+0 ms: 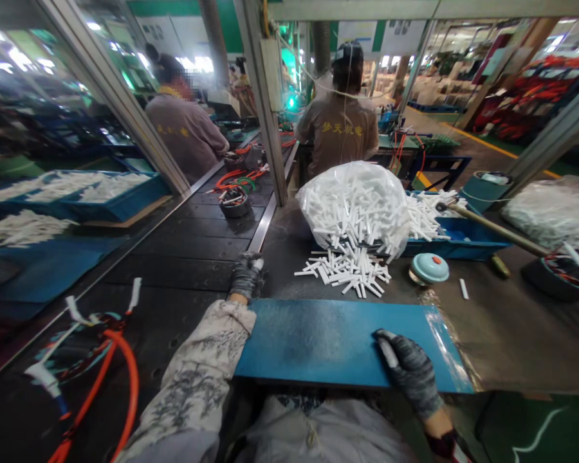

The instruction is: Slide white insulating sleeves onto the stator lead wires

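My left hand (247, 278), in a grey striped glove, is at the conveyor's metal edge, beyond the far left corner of a blue mat (313, 341). Its fingers are curled, with a pale bit by the tips that is too blurred to name. Over the right part of the mat is my right hand (412, 370), gloved alike. The fingers are drawn together, and a whitish strip shows along the thumb side; whether it is a tube or the glove is unclear. Loose white tubes (354, 270) are heaped beyond the mat, spilling from a clear plastic bag (357, 199).
A light-blue round container (429, 269) stands right of the heap, near a blue tray (477, 235) and a wooden handle (506, 228). On the dark conveyor (174, 270) at left sit wound motor stators (234, 202) with orange leads (125, 366). Two people work beyond the frame posts.
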### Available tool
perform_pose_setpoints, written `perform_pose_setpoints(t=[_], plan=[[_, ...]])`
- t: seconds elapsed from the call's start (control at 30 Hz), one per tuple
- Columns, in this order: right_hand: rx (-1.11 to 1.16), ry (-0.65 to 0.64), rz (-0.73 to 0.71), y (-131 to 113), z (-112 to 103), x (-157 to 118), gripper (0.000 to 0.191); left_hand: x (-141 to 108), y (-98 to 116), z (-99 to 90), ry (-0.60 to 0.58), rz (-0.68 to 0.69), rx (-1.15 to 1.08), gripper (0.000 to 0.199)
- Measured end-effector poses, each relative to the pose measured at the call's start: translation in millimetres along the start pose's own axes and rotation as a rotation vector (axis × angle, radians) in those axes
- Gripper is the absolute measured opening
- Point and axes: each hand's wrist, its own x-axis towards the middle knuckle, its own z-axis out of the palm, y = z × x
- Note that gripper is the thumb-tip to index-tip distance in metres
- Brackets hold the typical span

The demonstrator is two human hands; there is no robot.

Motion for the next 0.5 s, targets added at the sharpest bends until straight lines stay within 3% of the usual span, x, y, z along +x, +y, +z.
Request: perform_pose_setpoints(t=[0.5], plan=[[0.004,-0.007,0.019,0.0,0.9,-0.3,0.041,-1.9,-0.2,1.7,-0.029,-0.074,-0.041,0.026]])
